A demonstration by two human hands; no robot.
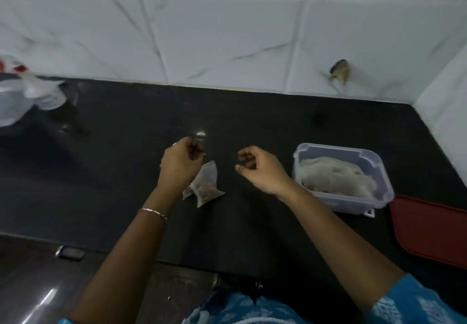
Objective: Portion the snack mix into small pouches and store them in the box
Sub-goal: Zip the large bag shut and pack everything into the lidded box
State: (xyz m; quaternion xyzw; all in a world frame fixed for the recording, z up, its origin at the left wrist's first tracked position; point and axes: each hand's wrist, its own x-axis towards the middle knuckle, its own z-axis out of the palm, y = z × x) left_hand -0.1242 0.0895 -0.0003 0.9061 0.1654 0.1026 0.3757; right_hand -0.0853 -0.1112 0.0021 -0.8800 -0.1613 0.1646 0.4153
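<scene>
Pouch (206, 184) just beside left grip (180, 164)

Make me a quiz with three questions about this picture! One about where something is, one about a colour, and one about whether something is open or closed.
1. Where is the clear plastic box?
A. Left of both hands
B. On the black counter, to the right of the right hand
C. On the floor

2. What colour is the lid lying beside the box?
A. Red
B. Green
C. Yellow

3. How is the box?
A. Closed with a lid clipped on
B. Open, with no lid on it
C. Turned upside down

Answers:
1 B: the box sits on the counter just past the right hand.
2 A: the flat lid next to the box is red.
3 B: the box's rim is bare and you can see pale contents inside.
</scene>
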